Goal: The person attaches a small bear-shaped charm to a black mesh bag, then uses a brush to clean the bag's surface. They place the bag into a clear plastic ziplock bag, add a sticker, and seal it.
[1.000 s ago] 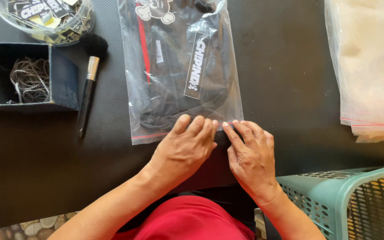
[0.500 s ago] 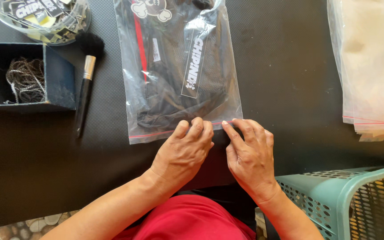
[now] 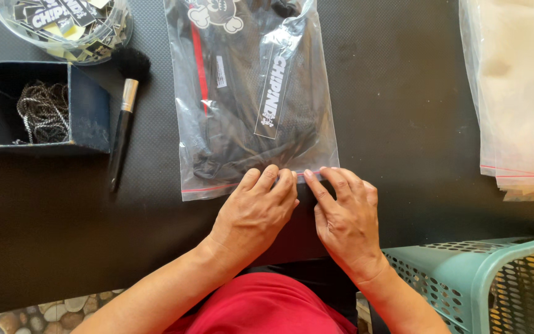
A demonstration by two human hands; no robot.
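A clear zip bag [image 3: 248, 93] holding a folded black garment with a red stripe and a long label lies on the black table [image 3: 403, 111]. Its red-lined zip edge faces me. My left hand [image 3: 258, 213] lies flat on that near edge, fingers together, pressing the closure. Right beside it my right hand [image 3: 344, 216] presses the same edge with its fingertips at the bag's near right corner. Neither hand lifts the bag.
A dark blue open box [image 3: 32, 105] with a tangle of thin chain stands at the left. Beside it lies a black make-up brush [image 3: 125, 111]. A clear tub of labels [image 3: 63, 25] sits far left. Stacked empty zip bags [image 3: 514, 93] lie at right; a teal basket [image 3: 489, 284] near right.
Both hands have stayed on the bag's near edge, fingertips shifting only slightly along the closure. The bag has not moved on the table.
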